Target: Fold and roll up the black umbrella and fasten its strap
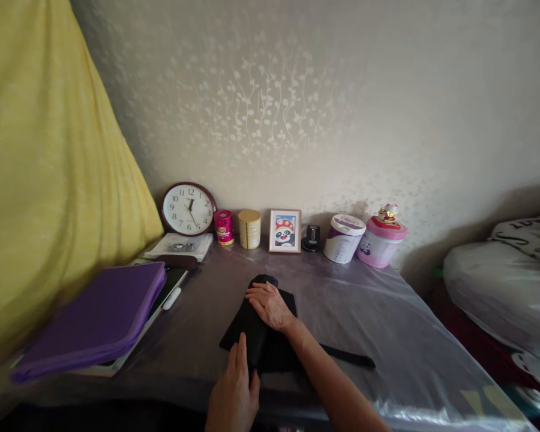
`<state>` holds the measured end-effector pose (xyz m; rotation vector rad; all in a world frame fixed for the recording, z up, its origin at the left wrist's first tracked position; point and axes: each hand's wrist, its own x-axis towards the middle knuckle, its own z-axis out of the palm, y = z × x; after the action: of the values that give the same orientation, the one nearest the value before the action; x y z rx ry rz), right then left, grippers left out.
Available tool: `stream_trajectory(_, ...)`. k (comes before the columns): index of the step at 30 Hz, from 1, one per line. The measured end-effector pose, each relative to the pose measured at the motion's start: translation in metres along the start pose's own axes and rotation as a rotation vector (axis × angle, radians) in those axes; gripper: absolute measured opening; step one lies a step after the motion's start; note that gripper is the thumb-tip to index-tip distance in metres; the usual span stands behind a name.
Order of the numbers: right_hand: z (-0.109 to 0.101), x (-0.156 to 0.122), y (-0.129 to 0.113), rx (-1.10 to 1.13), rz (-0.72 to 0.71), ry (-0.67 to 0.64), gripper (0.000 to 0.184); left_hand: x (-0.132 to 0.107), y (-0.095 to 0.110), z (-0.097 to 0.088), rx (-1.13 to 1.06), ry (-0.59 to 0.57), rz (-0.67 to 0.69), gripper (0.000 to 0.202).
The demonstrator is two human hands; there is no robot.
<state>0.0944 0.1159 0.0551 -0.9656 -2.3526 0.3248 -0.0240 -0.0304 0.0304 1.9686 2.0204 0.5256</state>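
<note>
A folded piece of black cloth (281, 353) lies on the plastic-covered table in front of me, with a narrow black strap (348, 356) sticking out to its right. Across the upper part of the cloth, my right hand (270, 306) rests flat, its fingers extended toward the left. My left hand (236, 387) is at the near left edge of the cloth. Its forefinger is stretched along the fabric and its thumb is apart, close to the lower edge. Neither hand is wrapped around anything. What the folded cloth is cannot be made out.
Along the wall stand a clock (189, 208), a pink tin (224, 228), a yellow-lidded can (250, 230), a framed panda picture (285, 231), a small black device (312, 238), and two tubs (344, 239). A purple folder (96, 312) covers the table's left side, beside a yellow curtain (63, 132).
</note>
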Motion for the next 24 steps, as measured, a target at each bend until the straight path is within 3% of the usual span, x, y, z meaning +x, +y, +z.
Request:
stream_trajectory(7, 0.001, 0.026, 0.026, -0.026, 0.115, 0.015, 0.028, 0.001, 0.003, -0.008, -0.014, -0.063, -0.016, 0.057)
stream_trajectory(12, -0.008, 0.027, 0.036, 0.065, 0.437, 0.083, 0.025, -0.001, 0.005, -0.011, 0.013, -0.066, -0.013, 0.057)
stream_trajectory(18, -0.033, -0.017, 0.059, 0.125, 0.770, 0.198, 0.025, -0.002, 0.000, -0.003, 0.010, 0.043, 0.015, 0.055)
stream_trajectory(24, -0.041, -0.063, 0.049, 0.414, 0.883, 0.190, 0.026, -0.003, 0.001, -0.004, -0.004, 0.082, 0.049, 0.054)
